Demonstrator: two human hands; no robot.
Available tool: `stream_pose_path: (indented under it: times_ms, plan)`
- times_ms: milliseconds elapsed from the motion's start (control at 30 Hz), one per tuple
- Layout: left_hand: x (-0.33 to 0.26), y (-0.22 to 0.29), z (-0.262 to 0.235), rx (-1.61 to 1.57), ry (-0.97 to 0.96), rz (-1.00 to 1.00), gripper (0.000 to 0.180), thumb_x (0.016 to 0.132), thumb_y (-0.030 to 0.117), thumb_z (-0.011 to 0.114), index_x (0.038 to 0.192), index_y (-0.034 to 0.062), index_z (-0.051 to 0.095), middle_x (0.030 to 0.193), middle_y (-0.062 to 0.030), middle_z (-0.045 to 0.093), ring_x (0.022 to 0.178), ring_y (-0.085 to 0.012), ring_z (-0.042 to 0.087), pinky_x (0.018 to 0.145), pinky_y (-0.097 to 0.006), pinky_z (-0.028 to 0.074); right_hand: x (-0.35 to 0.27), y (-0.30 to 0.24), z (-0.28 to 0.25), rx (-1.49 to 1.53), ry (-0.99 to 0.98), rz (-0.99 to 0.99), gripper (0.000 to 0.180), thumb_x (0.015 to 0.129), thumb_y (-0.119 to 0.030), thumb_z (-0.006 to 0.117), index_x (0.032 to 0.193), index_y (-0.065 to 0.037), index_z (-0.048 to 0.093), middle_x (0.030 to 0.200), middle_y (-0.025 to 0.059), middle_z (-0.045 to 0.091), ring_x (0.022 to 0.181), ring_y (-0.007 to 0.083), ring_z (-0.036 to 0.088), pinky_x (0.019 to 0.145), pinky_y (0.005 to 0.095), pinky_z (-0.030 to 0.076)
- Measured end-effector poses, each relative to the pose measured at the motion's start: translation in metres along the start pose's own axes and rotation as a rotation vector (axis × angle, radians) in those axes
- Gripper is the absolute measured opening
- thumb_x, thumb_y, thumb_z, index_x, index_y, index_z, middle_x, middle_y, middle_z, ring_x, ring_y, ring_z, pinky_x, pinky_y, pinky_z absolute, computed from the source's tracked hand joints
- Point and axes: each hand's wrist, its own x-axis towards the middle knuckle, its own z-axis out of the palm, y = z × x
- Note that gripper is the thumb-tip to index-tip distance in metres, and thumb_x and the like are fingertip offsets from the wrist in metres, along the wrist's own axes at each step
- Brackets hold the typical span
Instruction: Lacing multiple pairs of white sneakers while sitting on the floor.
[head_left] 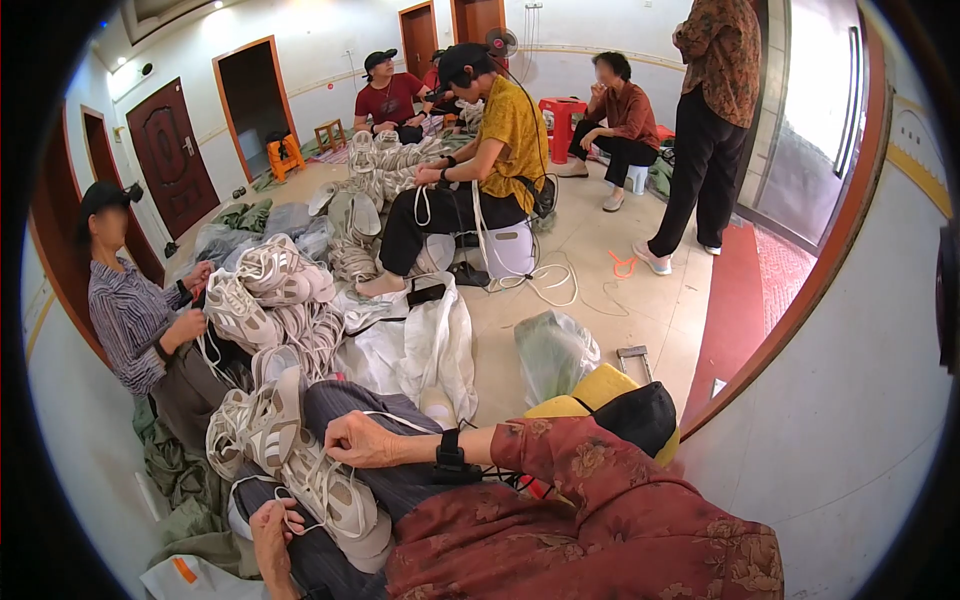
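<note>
A beige-and-white sneaker [345,503] is being supported on the lap, across dark striped trousers [335,405]. A white lace [322,480] is being pinched between the thumb and forefinger of the right hand [364,440], above the sneaker; the remaining fingers are being curled inward. Lacing is also being gripped by the bent fingers of the left hand [272,535], beside the sneaker; exact fingertip contact cannot be told. More sneakers [258,420] are being stacked against the first one. A black wrist strap [452,457] is being worn on the right wrist.

A beige-and-white sneaker [350,508] lies tilted across the lap [412,497], its white lace [322,487] partly loose.
</note>
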Motion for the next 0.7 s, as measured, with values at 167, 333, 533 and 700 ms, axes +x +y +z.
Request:
stream_pose_path:
  times_ms: [167,333,533,700]
  plan:
    - [0.0018,-0.0007,0.0006,0.005,0.001,0.0,0.026,0.097,0.022,0.053,0.099,-0.0006,0.065,0.07,-0.0046,0.067,0.05,-0.0054,0.058,0.041,-0.015,0.036,0.0003,0.0012,-0.0011,0.006,-0.002,0.003,0.012,0.071,-0.007,0.063,0.072,0.005,0.065,0.066,0.0168,0.061,0.055,0.0262,0.061,0.052,0.0345,0.046]
    - [-0.0008,0.003,0.0002,0.031,0.007,-0.013,0.027,0.097,0.025,0.054,0.099,0.0,0.065,0.07,-0.0034,0.066,0.052,-0.0048,0.057,0.043,-0.014,0.036,0.0015,0.0031,0.0021,0.009,-0.014,-0.003,0.012,0.072,-0.008,0.063,0.073,0.004,0.066,0.066,0.0161,0.061,0.055,0.0253,0.06,0.053,0.0341,0.046]
    - [-0.0021,0.0029,-0.0007,0.03,-0.014,-0.014,0.029,0.097,0.026,0.055,0.099,-0.0005,0.065,0.072,-0.0035,0.066,0.054,-0.0051,0.057,0.044,-0.014,0.036,0.0001,0.0049,0.0028,0.017,-0.001,-0.057,0.011,0.073,-0.008,0.064,0.075,0.003,0.065,0.064,0.0133,0.061,0.055,0.0224,0.059,0.052,0.0329,0.045]
    - [-0.0019,-0.0004,-0.0007,-0.024,-0.045,-0.005,0.027,0.097,0.026,0.055,0.1,0.0016,0.066,0.073,-0.0046,0.068,0.056,-0.007,0.062,0.046,-0.014,0.038,-0.0031,0.0068,-0.0015,0.003,-0.045,-0.021,0.007,0.077,-0.006,0.066,0.079,0.001,0.067,0.068,0.0072,0.06,0.056,0.0135,0.052,0.051,0.0286,0.04]
